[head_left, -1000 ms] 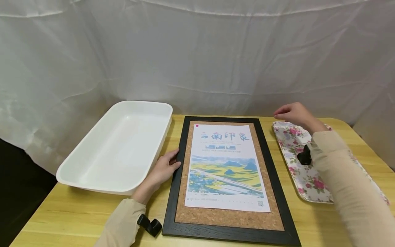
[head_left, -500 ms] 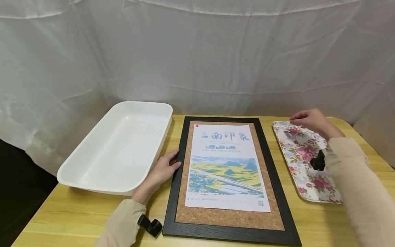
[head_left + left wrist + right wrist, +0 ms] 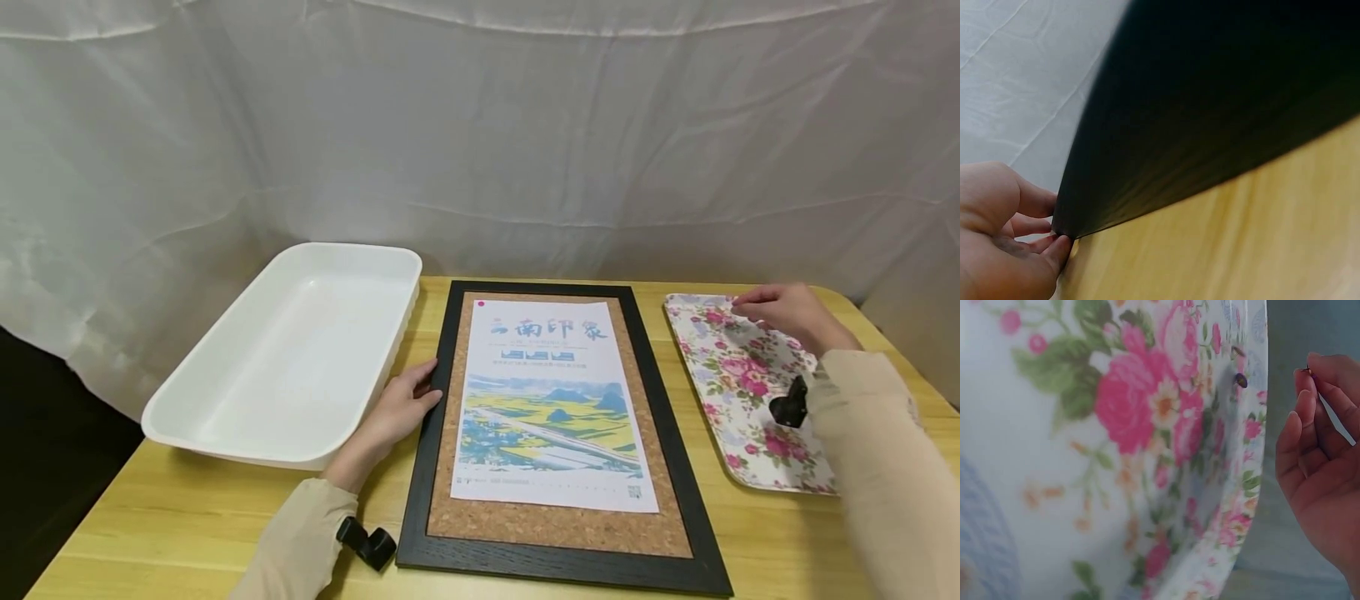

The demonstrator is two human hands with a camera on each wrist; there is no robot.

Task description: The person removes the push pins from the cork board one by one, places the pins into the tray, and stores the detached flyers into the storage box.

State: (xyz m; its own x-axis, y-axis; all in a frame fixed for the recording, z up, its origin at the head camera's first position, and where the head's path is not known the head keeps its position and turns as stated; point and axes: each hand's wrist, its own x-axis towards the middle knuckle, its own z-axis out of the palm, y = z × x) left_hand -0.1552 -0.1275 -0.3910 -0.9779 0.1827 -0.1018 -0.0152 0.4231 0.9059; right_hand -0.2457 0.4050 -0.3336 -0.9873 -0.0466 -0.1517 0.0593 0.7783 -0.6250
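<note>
Black framing [image 3: 562,563] is set around a corkboard [image 3: 555,532], which is laid flat on the wood-grained counter [image 3: 195,517] and serves here as the landmark. Within its border a white poster [image 3: 555,417] is carried, headed by 4 large blue characters that can be read as 云南印象. Beneath them 3 small blue pictures are printed among lines too fine to be read; lower down, a landscape with yellow fields and blue hills is shown, and a QR code is placed in the bottom right corner. At the poster's top left corner a pink dot [image 3: 481,304] is seen.

The corkboard's left edge is touched by the left hand [image 3: 396,408], its thumb and fingers lightly bent against the side of the frame. To the right of the corkboard, the right hand [image 3: 798,312] is held over the far end of a floral tray [image 3: 746,375]; between its thumb and forefinger a tiny pin-like piece [image 3: 1309,371] is pinched. Whether the tray is touched by that hand cannot be told. On the tray 2 small blurred objects [image 3: 1240,380] are seen. To the left of the corkboard a white basin [image 3: 300,367] is placed, and behind it a pale curtain [image 3: 480,150] is hung.
</note>
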